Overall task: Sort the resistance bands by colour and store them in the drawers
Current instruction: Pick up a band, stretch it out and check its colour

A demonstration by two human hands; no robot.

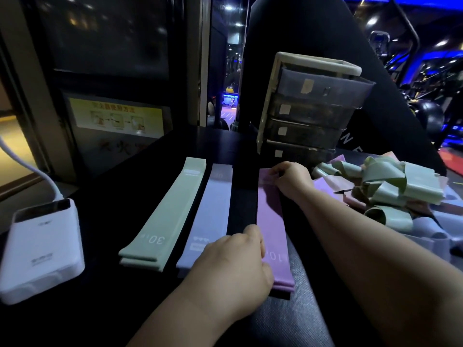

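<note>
1. Four flat bands lie side by side at centre on a dark table: a green band, a lavender band, a black band and a pink band.
2. The right hand pinches the pink band's far end at 12 o'clock.
3. The left hand holds its near end at 6 o'clock, fingers curled and pressed together.
4. The drawer unit stands at 1 o'clock.
5. A tangled pile of bands lies at 3 o'clock.
6. A white power bank sits at 8 o'clock.
</note>
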